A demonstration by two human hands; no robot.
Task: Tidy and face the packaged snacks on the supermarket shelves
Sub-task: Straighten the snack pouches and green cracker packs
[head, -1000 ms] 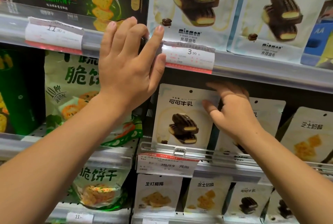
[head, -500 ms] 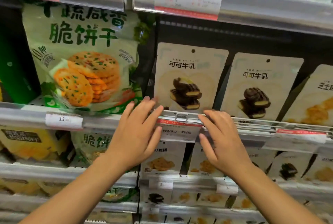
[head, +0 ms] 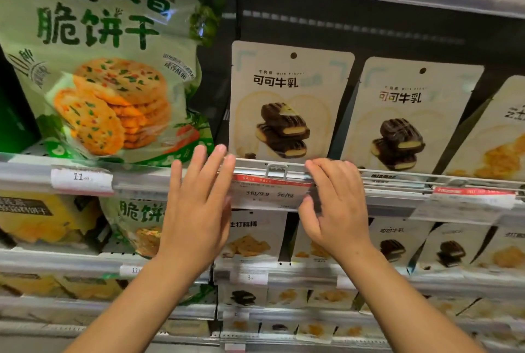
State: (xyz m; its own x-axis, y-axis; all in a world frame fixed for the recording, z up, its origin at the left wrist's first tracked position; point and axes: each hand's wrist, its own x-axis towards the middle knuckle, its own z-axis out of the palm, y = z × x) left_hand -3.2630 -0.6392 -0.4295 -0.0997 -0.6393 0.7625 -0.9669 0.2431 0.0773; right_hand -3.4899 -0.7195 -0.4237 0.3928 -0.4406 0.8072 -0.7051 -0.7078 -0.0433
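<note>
Snack pouches stand in rows on the shelves, and both hands are raised before the front rail (head: 397, 175) of the middle shelf. Left hand (head: 196, 210) is spread wide, fingers straight, tips at the rail's edge just left of the sale tag (head: 270, 192). Right hand (head: 333, 204) has loosely bent fingers resting on the rail and the tag's right edge, gripping nothing. Behind the rail a cocoa pouch (head: 287, 102) stands upright facing out, a second pouch (head: 409, 113) just beside it on the right; at the shelf's left end leans a big green cracker bag (head: 108, 68)
</note>
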